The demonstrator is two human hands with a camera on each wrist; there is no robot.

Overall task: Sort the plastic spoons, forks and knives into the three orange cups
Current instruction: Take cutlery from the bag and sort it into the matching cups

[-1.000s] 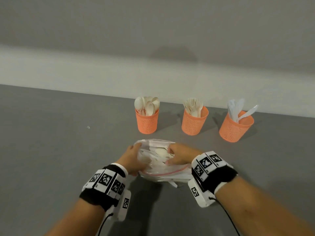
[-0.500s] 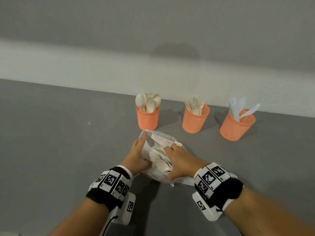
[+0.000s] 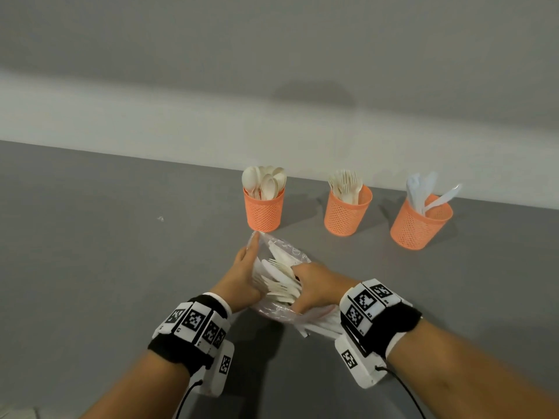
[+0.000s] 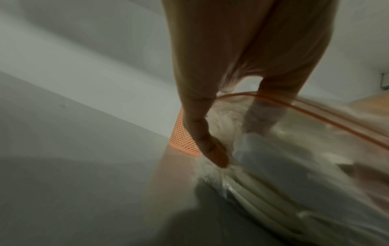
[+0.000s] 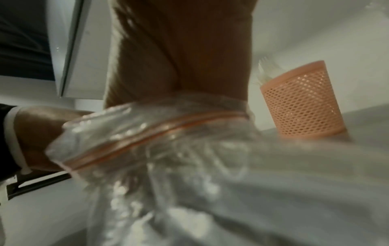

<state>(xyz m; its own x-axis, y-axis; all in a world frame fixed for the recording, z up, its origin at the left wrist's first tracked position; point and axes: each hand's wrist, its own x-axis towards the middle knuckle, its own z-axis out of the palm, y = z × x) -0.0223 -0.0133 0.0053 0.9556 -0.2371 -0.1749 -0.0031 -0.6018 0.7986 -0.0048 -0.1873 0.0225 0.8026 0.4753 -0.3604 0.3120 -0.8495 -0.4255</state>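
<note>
Three orange mesh cups stand in a row at the back of the grey table: the spoon cup, the fork cup and the knife cup. In front of them lies a clear zip bag of white cutlery. My left hand pinches the bag's left edge at its mouth. My right hand is inside the mouth, with the zip rim across it. Its fingers curl round a bundle of cutlery.
The grey table runs back to a wall with a pale strip along its foot, just behind the cups. A small speck lies on the table to the left of the spoon cup.
The bag has been turned and opened between my hands. My right hand went from lying on top of it to reaching into its mouth, and the cutlery now shows plainly.
</note>
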